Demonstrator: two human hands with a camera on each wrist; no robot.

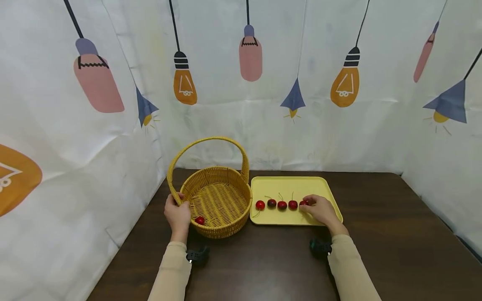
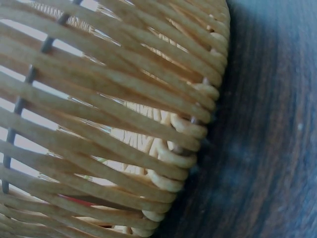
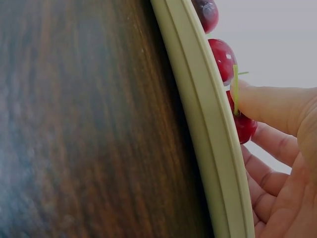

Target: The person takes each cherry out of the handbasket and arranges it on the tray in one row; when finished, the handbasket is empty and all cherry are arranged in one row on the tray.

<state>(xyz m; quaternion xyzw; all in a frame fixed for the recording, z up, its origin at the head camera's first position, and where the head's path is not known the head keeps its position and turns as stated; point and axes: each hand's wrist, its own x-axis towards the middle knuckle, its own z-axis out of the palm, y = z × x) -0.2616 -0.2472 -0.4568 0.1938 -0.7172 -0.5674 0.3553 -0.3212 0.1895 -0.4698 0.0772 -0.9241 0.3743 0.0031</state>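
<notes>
A yellow woven basket (image 1: 216, 200) with a tall arched handle stands on the left half of the table. My left hand (image 1: 178, 217) grips it at the left rim, near the foot of the handle. One red cherry (image 1: 200, 220) lies inside the basket. Beside it, a yellow tray (image 1: 290, 184) bears a row of cherries, several with stems. My right hand (image 1: 320, 209) pinches the rightmost cherry (image 3: 245, 128) between thumb and fingers, low over the tray. In the left wrist view the basket's weave (image 2: 109, 119) fills most of the picture, hiding the hand.
The dark brown table (image 1: 395, 234) extends to the right of the tray and in front. White cloth (image 1: 233, 125) printed with lamps hangs behind and along both sides. Each wrist wears a dark strapped device (image 1: 320, 246).
</notes>
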